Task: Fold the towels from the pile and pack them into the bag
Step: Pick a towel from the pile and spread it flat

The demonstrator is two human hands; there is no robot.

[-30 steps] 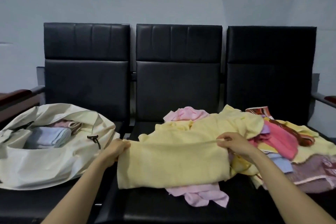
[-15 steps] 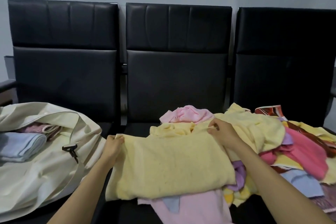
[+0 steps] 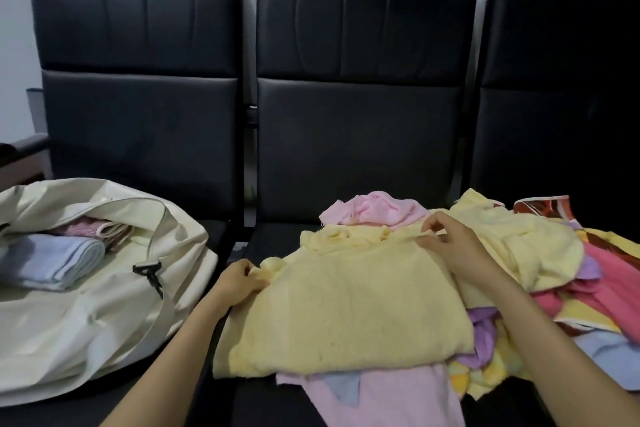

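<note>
The yellow towel was spread between the two hands on the middle seat of a row of black chairs, laid over other cloth. Its left corner was gripped by the left hand, whose fingers were curled round a small bunch of the fabric; the forearm was stretched forward from the lower edge of the view. Its far edge was pinched between thumb and forefinger of the right hand, which was held palm down with the wrist slightly raised and the other fingers loosely bent above the cloth. A taut fold was drawn along the edge to the left of that pinch.

Just beyond the right hand a crumpled pink towel was seen, and to the right of it the pile of pink, purple, yellow and blue towels was heaped. A pale pink towel lay under the yellow one, nearer than both hands. To the left of the left hand, close by but not touched, the cream bag lay open, with a folded light blue towel inside.
</note>
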